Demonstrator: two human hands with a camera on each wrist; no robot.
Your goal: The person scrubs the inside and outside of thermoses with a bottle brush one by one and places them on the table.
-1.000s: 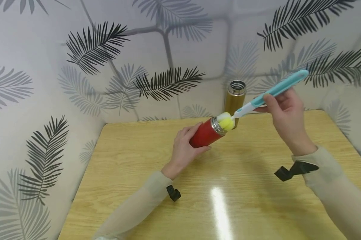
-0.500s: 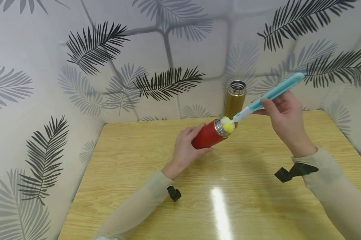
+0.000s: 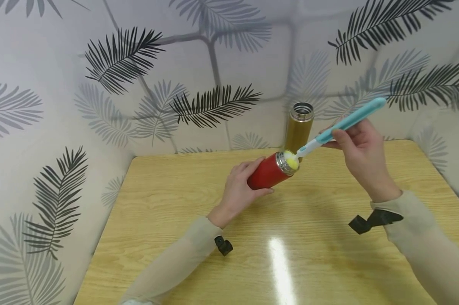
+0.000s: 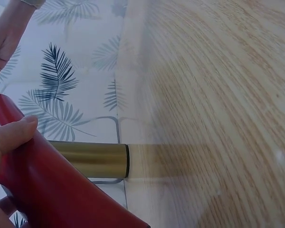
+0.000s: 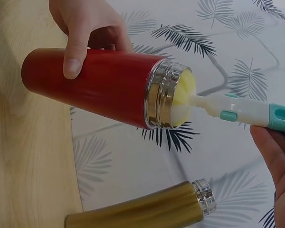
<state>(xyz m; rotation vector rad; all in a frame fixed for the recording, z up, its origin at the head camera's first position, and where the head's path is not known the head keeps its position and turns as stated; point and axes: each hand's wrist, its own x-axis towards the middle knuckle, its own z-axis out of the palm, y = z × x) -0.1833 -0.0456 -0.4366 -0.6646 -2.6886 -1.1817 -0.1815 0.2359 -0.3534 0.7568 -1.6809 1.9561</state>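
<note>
My left hand (image 3: pixel 240 188) grips a red thermos flask (image 3: pixel 268 171), tilted above the table with its steel mouth facing up and right. Between the fingers and thumb of my right hand (image 3: pixel 363 148) is the teal handle of a bottle brush (image 3: pixel 347 122). Its yellow and white sponge head (image 5: pixel 184 95) fills the flask's mouth in the right wrist view, partly inside, with the white neck outside. Behind the red flask a gold thermos flask (image 3: pixel 299 129) stands upright and lidless near the table's back edge. The left wrist view shows my thumb (image 4: pixel 19 130) across the red flask.
The wooden table (image 3: pixel 168 212) carries a bright glare streak at its front middle. Leaf-patterned wall covering (image 3: pixel 145 63) rises right behind the table and along its left side.
The brush has moved down and left, its sponge head sinking deeper into the red flask's mouth. The red flask and left hand have shifted slightly right. The gold flask stays put.
</note>
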